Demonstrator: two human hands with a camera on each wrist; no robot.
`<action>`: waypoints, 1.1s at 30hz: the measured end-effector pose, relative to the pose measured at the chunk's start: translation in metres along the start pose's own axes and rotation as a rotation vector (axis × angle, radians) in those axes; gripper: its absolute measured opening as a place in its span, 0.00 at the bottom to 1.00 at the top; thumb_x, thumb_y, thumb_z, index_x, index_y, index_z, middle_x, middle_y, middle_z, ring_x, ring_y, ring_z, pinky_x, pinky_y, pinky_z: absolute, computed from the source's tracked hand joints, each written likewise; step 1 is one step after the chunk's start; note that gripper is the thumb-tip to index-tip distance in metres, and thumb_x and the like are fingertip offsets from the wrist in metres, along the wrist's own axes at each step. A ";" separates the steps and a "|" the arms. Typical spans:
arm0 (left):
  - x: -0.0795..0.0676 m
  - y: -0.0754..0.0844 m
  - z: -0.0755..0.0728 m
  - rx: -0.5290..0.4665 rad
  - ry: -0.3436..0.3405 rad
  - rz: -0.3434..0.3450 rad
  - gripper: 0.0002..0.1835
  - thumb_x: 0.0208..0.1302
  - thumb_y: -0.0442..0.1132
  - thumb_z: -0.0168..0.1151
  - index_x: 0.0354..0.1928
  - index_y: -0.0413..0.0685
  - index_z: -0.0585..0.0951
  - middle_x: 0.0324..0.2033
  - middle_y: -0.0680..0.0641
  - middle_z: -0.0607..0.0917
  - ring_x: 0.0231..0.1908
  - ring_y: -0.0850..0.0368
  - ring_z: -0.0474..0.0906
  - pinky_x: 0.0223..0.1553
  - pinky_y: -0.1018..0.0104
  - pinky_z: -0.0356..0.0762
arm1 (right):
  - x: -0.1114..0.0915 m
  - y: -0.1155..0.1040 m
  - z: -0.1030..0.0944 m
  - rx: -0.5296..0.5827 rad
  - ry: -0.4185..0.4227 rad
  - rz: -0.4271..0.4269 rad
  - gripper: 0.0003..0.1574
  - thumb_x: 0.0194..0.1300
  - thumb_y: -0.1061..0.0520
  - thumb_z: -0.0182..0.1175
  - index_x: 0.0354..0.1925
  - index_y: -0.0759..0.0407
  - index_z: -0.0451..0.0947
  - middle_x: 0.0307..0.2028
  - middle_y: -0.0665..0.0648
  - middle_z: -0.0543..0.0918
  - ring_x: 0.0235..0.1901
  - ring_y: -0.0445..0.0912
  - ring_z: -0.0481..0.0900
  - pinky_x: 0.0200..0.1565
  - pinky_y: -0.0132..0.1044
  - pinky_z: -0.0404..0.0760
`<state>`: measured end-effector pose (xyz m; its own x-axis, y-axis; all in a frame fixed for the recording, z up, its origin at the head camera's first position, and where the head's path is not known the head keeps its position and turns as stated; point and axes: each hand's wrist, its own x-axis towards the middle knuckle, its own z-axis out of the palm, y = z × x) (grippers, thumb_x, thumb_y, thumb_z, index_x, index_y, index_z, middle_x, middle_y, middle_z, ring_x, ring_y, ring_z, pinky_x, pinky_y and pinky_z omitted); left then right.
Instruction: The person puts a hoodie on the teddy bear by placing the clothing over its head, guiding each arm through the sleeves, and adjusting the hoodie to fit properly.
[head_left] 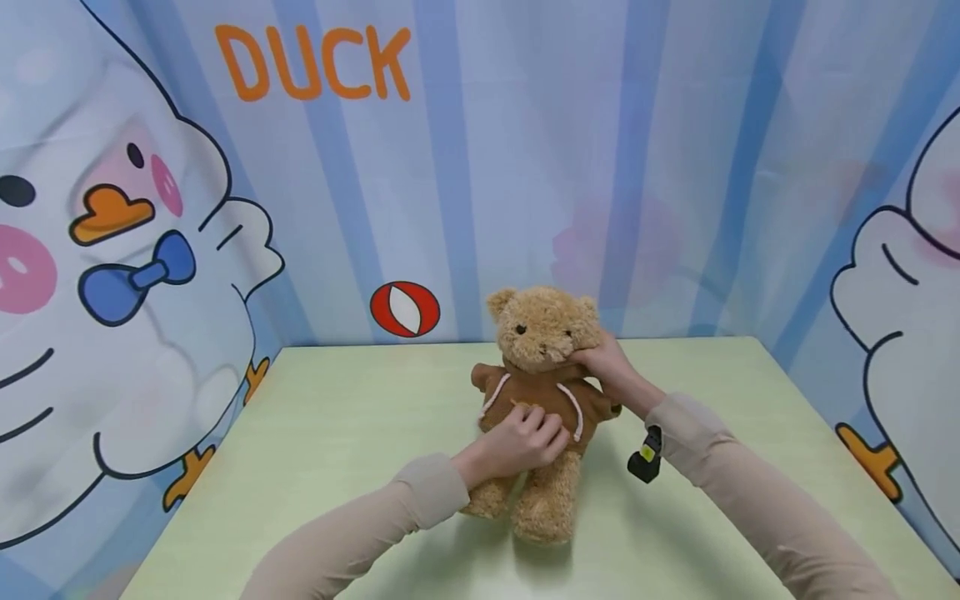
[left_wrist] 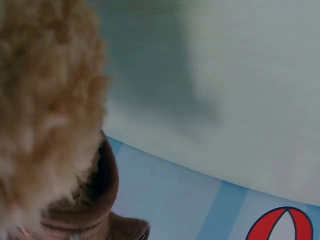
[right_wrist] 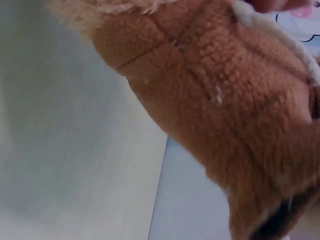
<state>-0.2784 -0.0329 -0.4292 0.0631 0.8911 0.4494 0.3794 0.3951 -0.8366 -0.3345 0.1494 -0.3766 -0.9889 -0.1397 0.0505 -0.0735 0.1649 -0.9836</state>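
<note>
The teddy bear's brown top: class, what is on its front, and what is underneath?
On the brown top are two pale cords; the left hand covers part of its front. The teddy bear shows its head and legs, but its torso underneath is hidden.

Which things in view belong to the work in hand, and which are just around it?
In the work:
teddy bear
brown top
left hand, at the top's front
right hand, at the bear's head

Just around:
table
printed backdrop
black device
</note>
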 end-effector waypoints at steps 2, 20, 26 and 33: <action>0.003 -0.003 -0.005 -0.007 -0.039 0.002 0.19 0.69 0.36 0.34 0.27 0.53 0.75 0.20 0.55 0.73 0.17 0.63 0.69 0.20 0.69 0.71 | 0.000 -0.001 0.004 -0.034 0.019 0.005 0.27 0.54 0.71 0.52 0.54 0.68 0.61 0.32 0.52 0.72 0.24 0.38 0.68 0.28 0.33 0.70; -0.048 -0.035 -0.007 -0.075 -0.327 -0.303 0.10 0.58 0.47 0.57 0.26 0.49 0.77 0.19 0.52 0.73 0.10 0.64 0.60 0.10 0.72 0.51 | -0.010 -0.005 -0.045 0.002 -0.178 -0.037 0.36 0.54 0.76 0.44 0.61 0.64 0.52 0.38 0.47 0.70 0.32 0.36 0.73 0.32 0.34 0.73; -0.054 -0.032 -0.012 -0.163 -0.400 -0.153 0.06 0.57 0.40 0.59 0.24 0.50 0.77 0.17 0.54 0.73 0.11 0.67 0.64 0.11 0.73 0.56 | -0.010 -0.009 -0.045 0.014 -0.107 -0.068 0.35 0.53 0.76 0.43 0.60 0.64 0.52 0.38 0.46 0.69 0.32 0.34 0.72 0.32 0.32 0.72; -0.044 -0.040 -0.019 -0.505 -0.362 -0.115 0.12 0.61 0.47 0.53 0.20 0.57 0.75 0.21 0.58 0.76 0.14 0.67 0.66 0.14 0.74 0.58 | -0.007 -0.014 -0.037 -0.074 -0.151 -0.111 0.33 0.54 0.76 0.43 0.60 0.70 0.54 0.42 0.52 0.70 0.35 0.35 0.73 0.35 0.33 0.74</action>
<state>-0.2785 -0.0919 -0.4096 -0.2869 0.9033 0.3191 0.7599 0.4174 -0.4983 -0.3309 0.1843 -0.3566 -0.9440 -0.3053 0.1254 -0.1956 0.2113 -0.9577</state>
